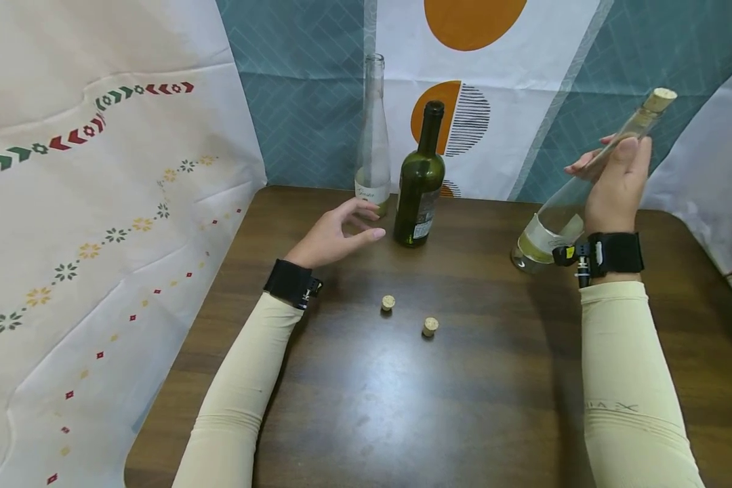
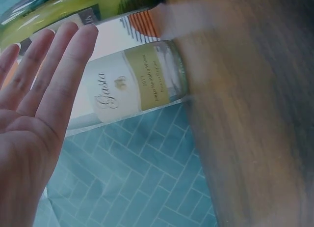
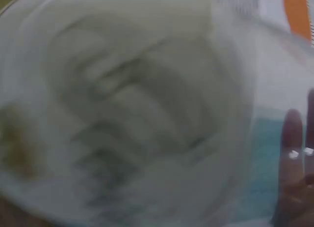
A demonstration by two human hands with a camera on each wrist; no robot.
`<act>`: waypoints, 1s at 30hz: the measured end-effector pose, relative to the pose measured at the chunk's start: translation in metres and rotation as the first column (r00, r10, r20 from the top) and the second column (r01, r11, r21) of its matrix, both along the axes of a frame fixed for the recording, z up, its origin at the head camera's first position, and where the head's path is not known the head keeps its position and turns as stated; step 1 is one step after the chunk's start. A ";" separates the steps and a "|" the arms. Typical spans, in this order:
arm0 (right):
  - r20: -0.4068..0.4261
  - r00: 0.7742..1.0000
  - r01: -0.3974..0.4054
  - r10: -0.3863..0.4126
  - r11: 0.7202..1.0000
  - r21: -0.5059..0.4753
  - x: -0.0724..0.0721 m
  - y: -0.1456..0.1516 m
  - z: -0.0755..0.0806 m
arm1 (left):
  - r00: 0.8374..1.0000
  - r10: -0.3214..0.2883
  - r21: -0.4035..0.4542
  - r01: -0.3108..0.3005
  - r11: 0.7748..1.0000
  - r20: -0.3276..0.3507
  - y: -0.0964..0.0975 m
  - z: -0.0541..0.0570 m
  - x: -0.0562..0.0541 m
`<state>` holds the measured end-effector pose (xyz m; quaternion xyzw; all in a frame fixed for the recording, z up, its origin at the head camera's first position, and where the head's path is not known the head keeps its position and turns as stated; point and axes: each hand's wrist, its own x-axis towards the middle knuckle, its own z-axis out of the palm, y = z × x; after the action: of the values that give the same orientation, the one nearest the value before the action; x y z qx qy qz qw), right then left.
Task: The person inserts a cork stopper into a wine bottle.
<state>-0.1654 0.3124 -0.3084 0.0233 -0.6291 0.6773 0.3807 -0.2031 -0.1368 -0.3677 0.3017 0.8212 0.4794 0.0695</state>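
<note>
My right hand (image 1: pixel 617 186) grips the neck of a clear wine bottle (image 1: pixel 564 207), which leans with its mouth to the upper right. A cork (image 1: pixel 660 100) sits in that mouth. In the right wrist view the bottle's blurred label (image 3: pixel 147 99) fills most of the picture. My left hand (image 1: pixel 337 234) has its fingers extended and holds nothing. Just beyond it stand a second clear wine bottle (image 1: pixel 372 152), uncorked, and a dark green wine bottle (image 1: pixel 419 183). The left wrist view shows these fingers apart from the clear bottle's label (image 2: pixel 117 84).
Two loose corks (image 1: pixel 388 303) lie on the middle of the brown wooden table (image 1: pixel 354 434). Patterned cloth (image 1: pixel 305 102) hangs behind the table's back edge. White embroidered cloth (image 1: pixel 116 291) drapes along the left side.
</note>
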 end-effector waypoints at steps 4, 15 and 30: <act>0.049 0.997 0.059 -0.067 0.988 0.142 0.009 0.009 -0.011 | 1.000 0.007 0.014 -0.007 1.000 -0.013 0.008 0.006 0.000; 0.219 0.944 0.132 -0.247 0.890 0.437 0.029 0.016 -0.015 | 0.997 0.043 0.036 -0.041 0.999 -0.058 0.026 0.018 0.004; 0.186 0.936 0.163 -0.300 0.834 0.528 0.067 0.000 -0.029 | 0.996 0.088 0.035 -0.088 0.995 0.021 0.062 0.005 -0.013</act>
<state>-0.0983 0.3124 -0.3372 -0.0444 -0.8267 0.4345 0.3548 -0.2162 -0.0746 -0.3624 0.2619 0.8242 0.4996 0.0507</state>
